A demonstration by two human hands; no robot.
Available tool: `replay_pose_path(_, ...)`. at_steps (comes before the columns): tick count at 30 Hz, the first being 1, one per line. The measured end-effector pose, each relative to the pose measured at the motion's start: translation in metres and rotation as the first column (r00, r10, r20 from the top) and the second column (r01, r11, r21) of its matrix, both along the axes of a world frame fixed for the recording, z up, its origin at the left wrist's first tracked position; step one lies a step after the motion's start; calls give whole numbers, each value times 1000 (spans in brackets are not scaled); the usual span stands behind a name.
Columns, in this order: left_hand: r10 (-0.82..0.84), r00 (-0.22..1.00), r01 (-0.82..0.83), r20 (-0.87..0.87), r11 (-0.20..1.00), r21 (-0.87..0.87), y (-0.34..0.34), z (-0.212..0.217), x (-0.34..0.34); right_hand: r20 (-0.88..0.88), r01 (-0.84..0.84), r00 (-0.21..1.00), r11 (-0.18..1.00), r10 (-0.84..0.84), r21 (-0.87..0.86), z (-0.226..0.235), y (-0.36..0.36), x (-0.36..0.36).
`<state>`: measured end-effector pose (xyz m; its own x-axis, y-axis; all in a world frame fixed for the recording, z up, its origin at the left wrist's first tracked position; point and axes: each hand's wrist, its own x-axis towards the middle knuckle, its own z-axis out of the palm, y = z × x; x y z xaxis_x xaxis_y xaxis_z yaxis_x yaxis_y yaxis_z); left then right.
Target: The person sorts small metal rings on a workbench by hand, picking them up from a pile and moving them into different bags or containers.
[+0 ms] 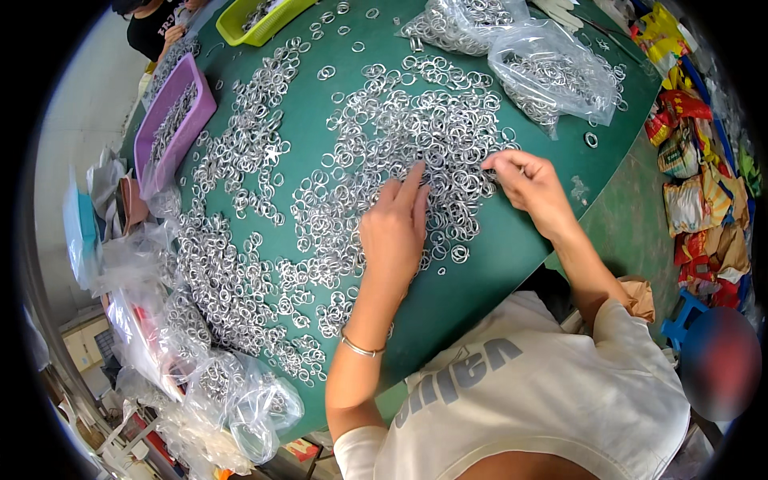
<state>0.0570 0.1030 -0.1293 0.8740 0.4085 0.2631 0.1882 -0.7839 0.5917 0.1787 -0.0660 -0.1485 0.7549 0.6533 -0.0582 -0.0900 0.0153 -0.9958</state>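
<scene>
Metal rings (416, 136): small, light, stiff, slippery (tangled heap); pinch by rim. Left hand (394, 232) lay flat, open, on heap; right hand (530, 182) pinched rings.

- Table (480, 264): dark green, plain surface.
- Rings (416, 128): silver, shiny (scattered all over).
- Tray (152, 140): purple.
- Second tray (232, 32): yellow-green.
- Bags (560, 72): clear plastic.
- Shirt (560, 400): white with grey lettering.
- Bracelet (360, 348): silver.
</scene>
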Motion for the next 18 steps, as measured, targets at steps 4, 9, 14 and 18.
replay_pose_path(4,-32,999,36,-36,995,90,1,-11,2,726,209,685,937,64,-280,-1,25,-13)
replay_pose_path(9,66,997,-62,-32,991,122,14,-17,-21,149,-29,988,997,40,-73,-5,16,4)
replay_pose_path(14,63,998,-61,24,996,-57,3,-6,-12,-642,-6,760,989,100,147,17,0,23)
replay_pose_path(18,-25,999,33,47,985,-169,-9,2,9,-202,-30,979,998,17,-60,14,1,22)
